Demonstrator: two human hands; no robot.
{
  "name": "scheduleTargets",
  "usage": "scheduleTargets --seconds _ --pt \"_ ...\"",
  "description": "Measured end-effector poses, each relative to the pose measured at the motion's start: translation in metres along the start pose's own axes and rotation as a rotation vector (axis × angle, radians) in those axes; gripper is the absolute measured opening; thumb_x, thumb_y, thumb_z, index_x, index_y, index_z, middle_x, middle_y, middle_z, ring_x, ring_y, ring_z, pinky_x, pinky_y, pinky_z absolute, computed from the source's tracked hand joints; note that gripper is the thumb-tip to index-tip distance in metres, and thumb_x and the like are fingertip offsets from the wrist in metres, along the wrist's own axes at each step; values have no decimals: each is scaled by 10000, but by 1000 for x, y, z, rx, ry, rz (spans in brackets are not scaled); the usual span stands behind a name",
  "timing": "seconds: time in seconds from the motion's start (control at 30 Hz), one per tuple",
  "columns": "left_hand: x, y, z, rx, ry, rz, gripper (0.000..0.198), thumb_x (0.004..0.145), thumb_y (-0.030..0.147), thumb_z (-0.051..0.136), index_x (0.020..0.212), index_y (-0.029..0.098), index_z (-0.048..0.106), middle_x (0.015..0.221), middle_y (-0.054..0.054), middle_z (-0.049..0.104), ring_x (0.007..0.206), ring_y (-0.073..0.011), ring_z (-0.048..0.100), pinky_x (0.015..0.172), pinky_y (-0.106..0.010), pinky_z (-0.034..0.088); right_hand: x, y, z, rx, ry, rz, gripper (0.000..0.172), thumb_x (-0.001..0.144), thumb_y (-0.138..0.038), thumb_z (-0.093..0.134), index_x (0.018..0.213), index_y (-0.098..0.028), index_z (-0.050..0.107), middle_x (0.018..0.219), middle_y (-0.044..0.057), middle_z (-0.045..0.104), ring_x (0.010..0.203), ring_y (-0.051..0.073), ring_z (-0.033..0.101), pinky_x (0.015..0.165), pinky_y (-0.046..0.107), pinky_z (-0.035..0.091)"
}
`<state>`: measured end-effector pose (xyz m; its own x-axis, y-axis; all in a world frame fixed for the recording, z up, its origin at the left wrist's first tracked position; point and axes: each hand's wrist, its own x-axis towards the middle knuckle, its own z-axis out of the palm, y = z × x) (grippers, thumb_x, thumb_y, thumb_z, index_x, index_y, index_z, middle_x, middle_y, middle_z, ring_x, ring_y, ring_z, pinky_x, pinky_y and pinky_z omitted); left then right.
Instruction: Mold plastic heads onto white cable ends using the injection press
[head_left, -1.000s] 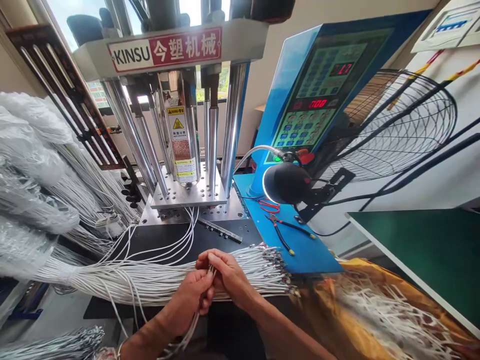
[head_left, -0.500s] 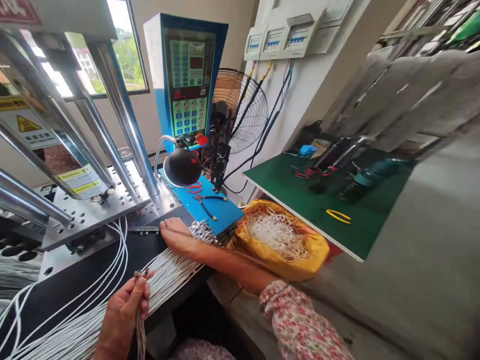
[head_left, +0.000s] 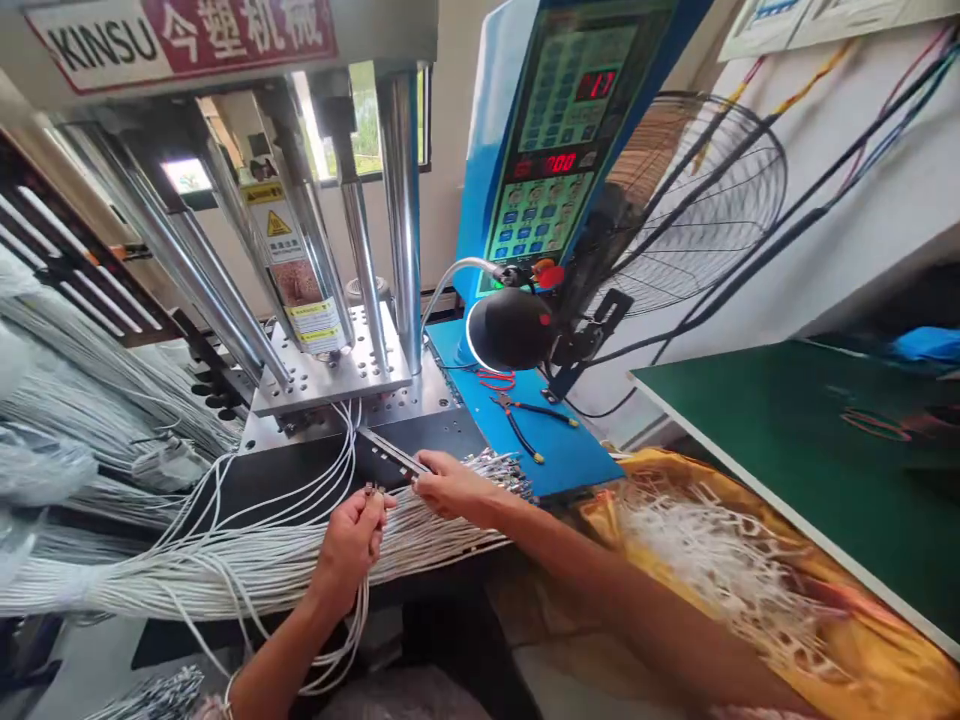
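Note:
My left hand [head_left: 354,535] is closed around a few white cables [head_left: 358,615], their small metal connector ends [head_left: 373,490] poking out above the fingers. Beside it, my right hand [head_left: 450,485] grips the near end of a long metal bar [head_left: 390,452] with small notches or fittings along its edge. The bar slants up and left over the black work surface. Underneath both hands lies a thick bundle of white cables [head_left: 277,560]. Its metal-tipped ends [head_left: 504,472] gather just right of my right hand. Several other white cables [head_left: 346,450] run out from under the press plate.
A press machine [head_left: 330,375] with steel columns stands behind. On a blue mat [head_left: 559,465] are pliers [head_left: 525,415], below a black lamp [head_left: 514,330] and a control panel [head_left: 551,180]. Right are a yellow sack [head_left: 600,510] of white scraps and a green table [head_left: 735,420].
The view has swung left toward the press. My right hand now grips the bar, lifted and tilted, near my left hand; before, it rested at the bar's end. The panel digits are lit.

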<state>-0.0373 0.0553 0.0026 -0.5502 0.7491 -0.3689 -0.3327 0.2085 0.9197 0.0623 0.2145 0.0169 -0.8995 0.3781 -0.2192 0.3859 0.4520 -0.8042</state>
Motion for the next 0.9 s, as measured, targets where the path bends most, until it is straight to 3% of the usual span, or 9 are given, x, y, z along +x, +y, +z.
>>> scheduleTargets --seconds 0.13,0.2,0.5,0.83,0.9 --pt "3 -4 -4 29 0 4 411 778 543 667 782 137 605 610 60 425 417 -23 280 350 -146 192 -6 -5 36 704 -81 96 223 910 -445 395 828 -245 342 582 -96 314 402 66 213 363 189 195" --pt "2 -7 -7 45 -9 2 412 782 546 657 785 138 603 606 58 435 414 -27 288 349 -149 200 -3 -6 47 869 -40 125 279 914 -492 385 792 -246 338 575 -91 341 384 67 204 351 203 153" --pt "-2 -5 0 178 23 -39 411 765 552 654 698 163 537 518 72 404 383 -34 265 347 -167 185 6 -4 49 764 72 24 292 922 -416 411 705 -227 364 561 -63 363 475 99 280 444 236 225" --pt "-5 -4 0 47 49 -48 454 705 549 710 630 187 446 511 86 384 377 -25 235 349 -162 173 10 8 58 548 56 -64 286 932 -398 412 712 -216 384 699 -31 439 668 128 409 581 229 353" --pt "-3 -3 -3 90 12 -64 454 686 565 718 628 183 480 511 61 443 381 -48 329 354 -171 238 9 7 57 542 36 -52 286 929 -413 420 721 -220 384 701 -29 447 671 131 420 582 231 361"
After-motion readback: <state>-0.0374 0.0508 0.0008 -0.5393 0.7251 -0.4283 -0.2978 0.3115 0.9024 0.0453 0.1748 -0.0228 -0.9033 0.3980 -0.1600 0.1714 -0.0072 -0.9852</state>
